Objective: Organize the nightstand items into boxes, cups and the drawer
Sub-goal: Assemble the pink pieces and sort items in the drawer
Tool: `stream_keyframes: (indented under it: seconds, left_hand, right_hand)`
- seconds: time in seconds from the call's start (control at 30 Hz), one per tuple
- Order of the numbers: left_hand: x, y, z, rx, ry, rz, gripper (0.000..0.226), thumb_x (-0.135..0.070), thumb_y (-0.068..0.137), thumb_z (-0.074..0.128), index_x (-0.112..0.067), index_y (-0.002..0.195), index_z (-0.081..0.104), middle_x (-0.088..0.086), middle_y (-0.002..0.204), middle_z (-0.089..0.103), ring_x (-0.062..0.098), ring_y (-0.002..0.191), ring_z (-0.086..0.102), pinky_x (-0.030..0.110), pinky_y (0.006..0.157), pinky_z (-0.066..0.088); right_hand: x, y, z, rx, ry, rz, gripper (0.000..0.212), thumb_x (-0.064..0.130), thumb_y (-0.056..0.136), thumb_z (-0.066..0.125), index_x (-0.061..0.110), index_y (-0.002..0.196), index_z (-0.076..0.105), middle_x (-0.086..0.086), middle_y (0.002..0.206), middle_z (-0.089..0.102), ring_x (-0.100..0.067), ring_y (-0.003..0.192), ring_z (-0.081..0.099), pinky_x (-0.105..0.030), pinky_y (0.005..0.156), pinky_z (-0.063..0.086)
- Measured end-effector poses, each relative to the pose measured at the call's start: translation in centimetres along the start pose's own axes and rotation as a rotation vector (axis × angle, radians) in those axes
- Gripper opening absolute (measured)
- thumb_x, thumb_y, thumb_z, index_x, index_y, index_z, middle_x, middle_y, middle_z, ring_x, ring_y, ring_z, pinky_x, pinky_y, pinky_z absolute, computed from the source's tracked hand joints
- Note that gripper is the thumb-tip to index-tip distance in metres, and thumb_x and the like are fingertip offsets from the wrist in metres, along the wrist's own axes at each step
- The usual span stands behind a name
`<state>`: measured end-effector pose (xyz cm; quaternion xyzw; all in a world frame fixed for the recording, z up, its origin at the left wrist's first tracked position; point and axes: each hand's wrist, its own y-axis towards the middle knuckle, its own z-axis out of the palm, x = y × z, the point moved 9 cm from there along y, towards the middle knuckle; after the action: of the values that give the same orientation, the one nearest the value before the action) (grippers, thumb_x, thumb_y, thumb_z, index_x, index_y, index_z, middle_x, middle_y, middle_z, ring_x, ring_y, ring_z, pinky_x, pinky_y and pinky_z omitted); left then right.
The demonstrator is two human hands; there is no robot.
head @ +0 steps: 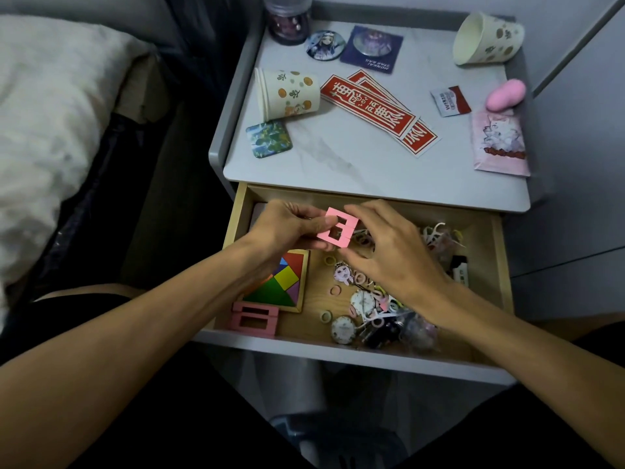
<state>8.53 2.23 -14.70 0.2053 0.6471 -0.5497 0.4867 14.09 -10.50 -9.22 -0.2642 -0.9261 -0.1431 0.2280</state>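
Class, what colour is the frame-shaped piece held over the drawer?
The frame-shaped piece is pink, best seen in the head view.

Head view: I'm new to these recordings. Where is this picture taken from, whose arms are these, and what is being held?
No machine here: the camera sits on a person's head, looking down at their own bare arms. The left hand and right hand together pinch a flat pink rectangular frame piece above the open wooden drawer. The drawer holds a colourful tangram puzzle in a wooden tray, more pink frames and loose small trinkets. On the grey nightstand top lie a patterned paper cup on its side, a second tipped paper cup and red printed paper strips.
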Motion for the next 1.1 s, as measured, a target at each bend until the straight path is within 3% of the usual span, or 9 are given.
stream_keyframes:
  seconds: [0.23, 0.43, 0.53, 0.63, 0.7, 0.77, 0.83, 0.93, 1.1]
  left_hand:
    - [0.6, -0.5, -0.8, 0.002, -0.042, -0.047, 0.012, -0.006, 0.086, 0.071, 0.003, 0.092, 0.074, 0.02, 0.09, 0.075, 0.024, 0.067, 0.071, 0.022, 0.065, 0.061]
    - [1.0, -1.8, -1.3, 0.093, 0.127, -0.148, 0.016, -0.007, 0.092, 0.066, 0.005, 0.102, 0.067, 0.018, 0.087, 0.075, 0.021, 0.065, 0.073, 0.018, 0.056, 0.058]
    - [-0.5, -2.4, -3.8, 0.068, 0.64, -0.071, 0.015, -0.022, 0.094, 0.066, -0.009, 0.101, 0.068, 0.01, 0.087, 0.075, 0.02, 0.07, 0.074, 0.024, 0.062, 0.061]
    - [-4.6, -3.0, -9.0, -0.341, 1.319, 0.134, 0.028, -0.041, 0.097, 0.058, -0.015, 0.099, 0.067, 0.008, 0.094, 0.069, 0.023, 0.076, 0.068, 0.035, 0.065, 0.055]
    - [-5.3, -3.2, -10.9, -0.501, 1.492, 0.084, 0.036, -0.043, 0.098, 0.053, -0.009, 0.106, 0.061, 0.013, 0.103, 0.063, 0.033, 0.091, 0.063, 0.035, 0.068, 0.043]
    - [-4.0, -2.6, -11.9, -0.48, 1.518, -0.068, 0.03, -0.037, 0.099, 0.052, -0.008, 0.099, 0.056, 0.013, 0.104, 0.06, 0.035, 0.089, 0.06, 0.037, 0.069, 0.04]
    - [-2.3, -1.5, -11.7, -0.401, 1.478, -0.145, 0.026, -0.028, 0.098, 0.052, -0.011, 0.079, 0.052, 0.009, 0.096, 0.062, 0.027, 0.076, 0.059, 0.038, 0.069, 0.049]
    - [-1.1, -0.4, -10.7, -0.27, 1.42, -0.114, 0.028, -0.026, 0.097, 0.051, -0.017, 0.07, 0.048, 0.007, 0.082, 0.058, 0.026, 0.073, 0.062, 0.04, 0.074, 0.058]
    - [-0.8, 0.6, -10.7, -0.226, 1.548, -0.048, 0.023, -0.026, 0.095, 0.05, -0.018, 0.074, 0.048, 0.004, 0.079, 0.055, 0.023, 0.067, 0.053, 0.036, 0.063, 0.044]
  right_hand:
    - [0.8, 0.3, 0.1, -0.021, 0.001, 0.008, 0.053, 0.023, 0.079, 0.079, 0.009, 0.127, 0.061, -0.005, 0.116, 0.061, -0.02, 0.098, 0.062, -0.036, 0.084, 0.055]
    - [1.3, 0.5, 1.4, 0.06, 0.046, 0.016, 0.053, 0.026, 0.072, 0.08, 0.011, 0.121, 0.066, -0.002, 0.104, 0.063, -0.016, 0.089, 0.061, -0.034, 0.083, 0.053]
    - [1.6, 0.2, 3.5, 0.145, 0.094, -0.027, 0.052, 0.026, 0.07, 0.082, 0.012, 0.118, 0.069, 0.003, 0.097, 0.063, -0.01, 0.083, 0.056, -0.033, 0.081, 0.052]
    - [1.6, -1.4, 8.0, 0.371, 0.132, -0.018, 0.056, 0.029, 0.074, 0.08, 0.014, 0.126, 0.064, 0.006, 0.106, 0.059, -0.01, 0.095, 0.053, -0.033, 0.091, 0.05]
    - [1.8, -2.7, 10.8, 0.518, 0.084, -0.065, 0.056, 0.031, 0.079, 0.078, 0.017, 0.13, 0.06, 0.004, 0.116, 0.059, -0.011, 0.104, 0.053, -0.029, 0.098, 0.046]
    - [2.4, -3.5, 12.7, 0.608, 0.004, -0.15, 0.057, 0.035, 0.084, 0.074, 0.018, 0.135, 0.055, 0.002, 0.125, 0.058, -0.011, 0.113, 0.052, -0.031, 0.105, 0.042]
    - [2.8, -3.6, 13.8, 0.656, -0.065, -0.205, 0.061, 0.041, 0.086, 0.07, 0.018, 0.139, 0.051, 0.002, 0.133, 0.053, -0.013, 0.122, 0.049, -0.033, 0.111, 0.037]
    - [3.2, -3.3, 14.3, 0.662, -0.121, -0.257, 0.062, 0.041, 0.087, 0.069, 0.018, 0.141, 0.048, 0.001, 0.139, 0.05, -0.016, 0.127, 0.046, -0.035, 0.114, 0.032]
    - [4.5, -3.8, 14.7, 0.676, -0.207, -0.426, 0.052, 0.022, 0.094, 0.063, 0.014, 0.143, 0.046, -0.006, 0.143, 0.049, -0.021, 0.13, 0.047, -0.034, 0.113, 0.033]
